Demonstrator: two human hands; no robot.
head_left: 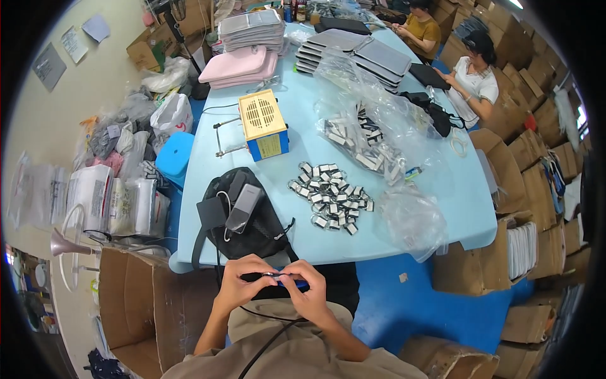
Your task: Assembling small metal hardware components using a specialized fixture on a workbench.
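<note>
Close to my lap, just off the table's near edge, my left hand (245, 283) and my right hand (305, 290) meet with fingertips pinched. Between them is a small dark piece with a blue part (278, 276); fingers cover most of it, so its kind cannot be made out. Ahead on the table lies a loose pile of small white-and-black tag-like pieces with dark loops (331, 197). More such pieces fill an open clear plastic bag (379, 110) behind the pile. A black drawstring bag (265, 221) carries a grey power bank (244, 208) with a white cable.
A yellow-and-blue box device (264, 126) stands on the light blue table (196, 183). Pink pouches (237, 66) and grey sleeves (353, 50) are stacked at the back. Two people (473, 79) work at the far right. Cardboard boxes (129, 297) flank the table; a crumpled clear bag (413, 221) hangs over its near edge.
</note>
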